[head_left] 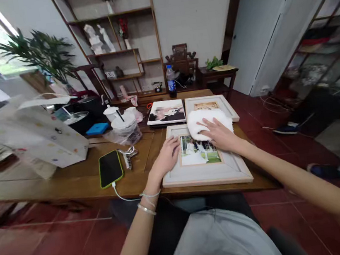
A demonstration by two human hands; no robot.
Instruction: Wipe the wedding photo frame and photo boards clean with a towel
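Observation:
A white picture frame [176, 176] lies on the wooden table in front of me, with a photo [203, 152] of people on grass in its middle. My left hand [169, 150] rests on the frame's left border, fingers stretched out and holding nothing. Under my right hand [217, 133] is a folded white cloth [202, 119]; its spread fingers lie flat on top, pressing it over the frame's upper part. The cloth hides the top of the photo and part of a second white frame [230, 107] just behind.
Beside the second frame lies a stack with a photo panel [166, 112] on top. To the left are a charging phone [110, 168], a silver clip-like object [128, 156], a bagged cup [125, 127], a blue box [97, 128] and a paper bag [61, 137]. A bottle [171, 81] stands behind.

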